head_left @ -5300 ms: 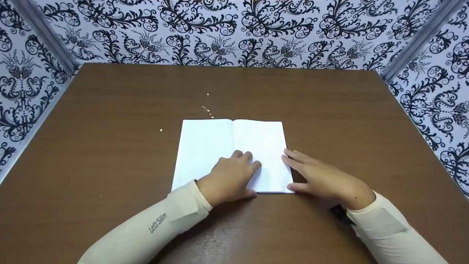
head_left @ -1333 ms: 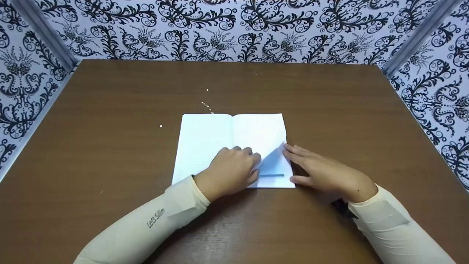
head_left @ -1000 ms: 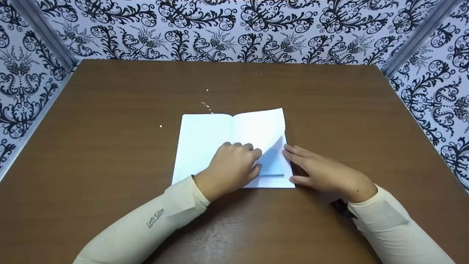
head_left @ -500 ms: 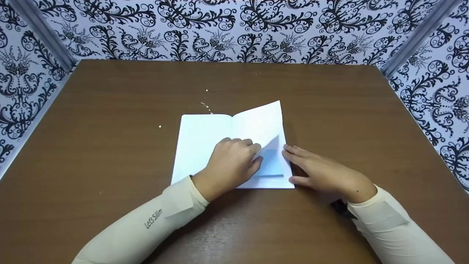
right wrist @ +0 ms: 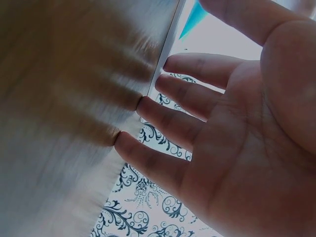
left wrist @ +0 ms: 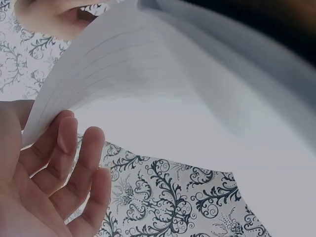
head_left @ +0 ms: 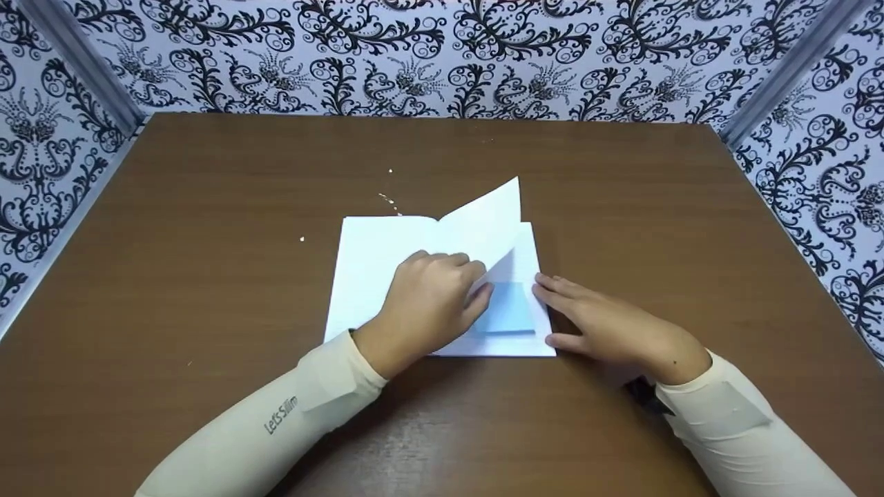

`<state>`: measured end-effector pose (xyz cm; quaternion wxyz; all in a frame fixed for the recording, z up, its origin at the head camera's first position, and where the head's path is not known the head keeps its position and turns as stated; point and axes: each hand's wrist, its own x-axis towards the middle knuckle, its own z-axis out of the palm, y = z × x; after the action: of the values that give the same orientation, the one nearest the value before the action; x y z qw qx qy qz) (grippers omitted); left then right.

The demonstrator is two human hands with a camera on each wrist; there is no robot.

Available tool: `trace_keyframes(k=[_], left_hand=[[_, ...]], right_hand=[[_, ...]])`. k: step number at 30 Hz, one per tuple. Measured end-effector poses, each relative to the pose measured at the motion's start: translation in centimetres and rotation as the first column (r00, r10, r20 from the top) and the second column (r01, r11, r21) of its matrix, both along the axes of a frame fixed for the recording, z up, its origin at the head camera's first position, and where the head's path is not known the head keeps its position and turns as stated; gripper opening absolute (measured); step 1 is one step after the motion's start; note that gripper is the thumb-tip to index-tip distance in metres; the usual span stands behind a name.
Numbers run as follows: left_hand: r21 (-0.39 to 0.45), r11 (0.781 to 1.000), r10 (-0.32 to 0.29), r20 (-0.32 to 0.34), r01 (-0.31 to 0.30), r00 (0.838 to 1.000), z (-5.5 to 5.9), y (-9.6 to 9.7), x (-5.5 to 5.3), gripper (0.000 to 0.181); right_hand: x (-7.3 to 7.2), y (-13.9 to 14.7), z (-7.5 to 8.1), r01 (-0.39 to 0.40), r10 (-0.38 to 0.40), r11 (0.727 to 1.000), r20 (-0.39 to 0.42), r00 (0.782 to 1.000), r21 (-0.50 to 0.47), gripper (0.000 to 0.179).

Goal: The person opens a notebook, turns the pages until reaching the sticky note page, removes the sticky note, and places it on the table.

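An open notebook (head_left: pixel 380 276) with white pages lies on the brown table. My left hand (head_left: pixel 435 297) pinches the edge of its right-hand page (head_left: pixel 487 217) between thumb and forefinger. That page is lifted and curves leftward; in the left wrist view faint ruled lines show on the page (left wrist: pixel 113 59). Under it a light blue square of paper, like a sticky note (head_left: pixel 507 310), lies on the page below, partly hidden by the left hand and raised page. My right hand (head_left: pixel 615 331) rests at the notebook's right edge, its fingers straight and fingertips touching the table in the right wrist view.
Small white crumbs (head_left: pixel 390 201) are scattered on the table (head_left: pixel 242 172) behind and left of the notebook. Walls with black floral patterns (head_left: pixel 442 62) enclose the table at the back and both sides.
Flat at first, the right page has been raised by my left hand and drawn leftward and up. More of the blue square is now uncovered. My right hand has stayed nearly still.
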<state>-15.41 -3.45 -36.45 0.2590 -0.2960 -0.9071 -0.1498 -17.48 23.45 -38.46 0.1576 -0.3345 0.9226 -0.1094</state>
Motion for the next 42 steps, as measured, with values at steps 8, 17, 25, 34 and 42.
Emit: trace_keyframes(k=[8,17,25,34,42], left_hand=[[0.095,0.994,0.057,-0.069,-0.051,0.996,1.0,-1.8,0.3,0.031],[0.119,0.989,0.104,-0.091,-0.093,0.990,1.5,-4.1,0.9,0.035],[0.112,0.985,0.140,-0.061,-0.132,0.988,1.7,-5.7,1.6,0.036],[0.082,0.980,0.184,-0.031,-0.181,0.982,1.2,-7.8,2.2,0.039],[0.058,0.968,0.241,0.042,-0.243,0.970,0.7,-9.5,3.0,0.040]], right_hand=[[0.1,0.0,0.1,0.009,-0.009,1.000,0.008,1.000,-0.001,0.071],[0.1,0.0,0.1,0.022,-0.022,1.000,0.031,0.999,-0.001,0.071],[0.1,0.0,0.2,0.022,-0.022,1.000,0.026,0.999,0.004,0.071],[0.1,0.0,0.2,0.025,-0.025,1.000,0.015,1.000,0.016,0.071],[0.2,-0.1,0.3,0.032,-0.032,0.999,0.024,0.999,0.011,0.071]])
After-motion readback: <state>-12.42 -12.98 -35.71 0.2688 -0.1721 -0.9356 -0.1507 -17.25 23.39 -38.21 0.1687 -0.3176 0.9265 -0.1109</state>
